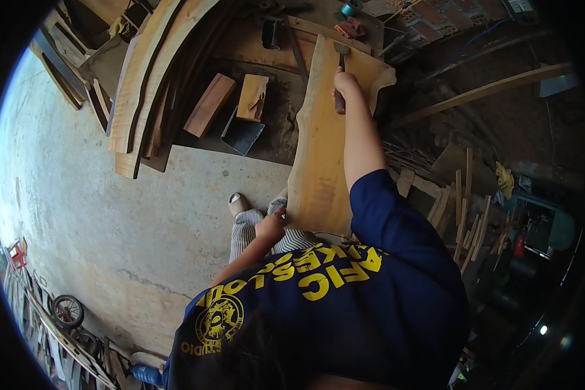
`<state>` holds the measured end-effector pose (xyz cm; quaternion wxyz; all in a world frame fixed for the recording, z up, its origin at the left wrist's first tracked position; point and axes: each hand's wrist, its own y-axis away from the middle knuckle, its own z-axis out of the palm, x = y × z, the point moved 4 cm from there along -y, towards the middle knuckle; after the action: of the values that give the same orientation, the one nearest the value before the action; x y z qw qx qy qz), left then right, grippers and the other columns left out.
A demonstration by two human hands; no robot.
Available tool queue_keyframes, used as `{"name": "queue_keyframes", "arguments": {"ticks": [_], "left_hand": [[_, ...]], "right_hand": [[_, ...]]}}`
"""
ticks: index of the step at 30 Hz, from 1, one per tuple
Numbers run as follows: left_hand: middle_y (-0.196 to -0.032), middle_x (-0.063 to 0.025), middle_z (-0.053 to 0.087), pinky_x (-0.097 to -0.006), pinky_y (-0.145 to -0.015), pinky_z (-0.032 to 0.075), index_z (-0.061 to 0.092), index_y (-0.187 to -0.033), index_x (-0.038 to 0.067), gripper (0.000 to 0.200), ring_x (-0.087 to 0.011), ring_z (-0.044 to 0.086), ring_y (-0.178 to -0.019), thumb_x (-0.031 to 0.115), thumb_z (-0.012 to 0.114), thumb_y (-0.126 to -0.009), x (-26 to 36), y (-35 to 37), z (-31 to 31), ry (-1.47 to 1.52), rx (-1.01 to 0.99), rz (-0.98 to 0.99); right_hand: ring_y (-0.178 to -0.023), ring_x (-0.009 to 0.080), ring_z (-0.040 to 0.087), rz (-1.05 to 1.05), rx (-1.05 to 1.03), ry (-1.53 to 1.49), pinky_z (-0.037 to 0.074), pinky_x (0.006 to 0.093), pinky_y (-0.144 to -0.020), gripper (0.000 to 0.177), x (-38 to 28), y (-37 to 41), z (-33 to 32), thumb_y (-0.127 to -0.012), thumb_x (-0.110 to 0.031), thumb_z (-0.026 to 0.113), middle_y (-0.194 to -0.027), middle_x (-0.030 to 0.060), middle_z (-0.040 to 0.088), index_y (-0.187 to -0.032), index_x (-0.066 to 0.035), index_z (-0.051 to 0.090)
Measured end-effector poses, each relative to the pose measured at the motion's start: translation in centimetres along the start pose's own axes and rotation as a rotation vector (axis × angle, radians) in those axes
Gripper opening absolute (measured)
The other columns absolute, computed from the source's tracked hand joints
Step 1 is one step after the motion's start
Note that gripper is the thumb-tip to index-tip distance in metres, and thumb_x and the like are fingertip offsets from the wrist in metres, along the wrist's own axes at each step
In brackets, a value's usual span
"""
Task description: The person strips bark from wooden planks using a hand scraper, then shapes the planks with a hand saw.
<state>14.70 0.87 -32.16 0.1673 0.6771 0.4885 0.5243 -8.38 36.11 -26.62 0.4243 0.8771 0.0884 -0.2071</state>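
Note:
A long, light-brown wooden slab with wavy edges stretches away from my body. My right hand reaches over its far part and is closed around the dark wooden handle of a chisel. The chisel's wide metal blade points away from me, near the far end of the slab. Close to my body, my left hand is closed at the slab's near left corner; its fingertips are partly hidden.
Left of the slab lie a reddish wood block, a yellowish block and a metal channel piece. Long curved boards lean further left. Wood strips and a green machine are at the right.

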Motion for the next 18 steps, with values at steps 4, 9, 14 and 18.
{"name": "queue_keyframes", "arguments": {"ticks": [4,9,14,18], "left_hand": [[-0.104,-0.0107,0.067,-0.0399,-0.080,0.050,0.057,-0.120,0.018,0.036,-0.0279,0.064,-0.097,0.023,0.058,-0.084,-1.5,-0.6,0.3,0.051,-0.038,-0.027],[-0.095,-0.0128,0.068,-0.0353,-0.080,0.051,0.059,-0.114,0.009,0.037,-0.0253,0.066,-0.090,0.015,0.066,-0.078,-2.8,-3.0,1.0,0.316,-0.147,0.219],[-0.095,-0.0140,0.068,-0.0343,-0.081,0.051,0.057,-0.117,0.005,0.044,-0.0257,0.066,-0.091,0.013,0.068,-0.075,-1.7,-3.1,0.1,0.308,-0.188,0.283],[-0.098,-0.0154,0.068,-0.0345,-0.082,0.051,0.057,-0.118,0.005,0.044,-0.0267,0.066,-0.093,0.013,0.067,-0.075,-1.8,-2.8,0.3,0.288,-0.175,0.245]], "right_hand": [[-0.048,0.0194,0.053,0.023,-0.035,0.000,0.049,0.0348,-0.049,0.058,-1.0,0.0,-0.1,-0.095,-0.054,0.028,-0.060,0.0069,0.052,-0.094,0.000,0.048],[-0.047,0.0245,0.058,-0.043,0.020,0.047,0.048,0.0375,-0.046,0.059,5.1,3.7,3.1,-0.095,-0.052,0.033,-0.058,0.0120,0.057,-0.089,0.003,0.052],[-0.045,0.0247,0.056,-0.067,-0.025,0.035,0.047,0.0378,-0.044,0.057,5.5,5.6,4.1,-0.096,-0.051,0.034,-0.057,0.0119,0.055,-0.084,0.002,0.050],[-0.049,0.0212,0.055,-0.023,-0.034,0.073,0.049,0.0364,-0.047,0.056,-0.2,4.0,2.3,-0.096,-0.052,0.031,-0.062,0.0094,0.054,-0.089,0.000,0.049]]}}
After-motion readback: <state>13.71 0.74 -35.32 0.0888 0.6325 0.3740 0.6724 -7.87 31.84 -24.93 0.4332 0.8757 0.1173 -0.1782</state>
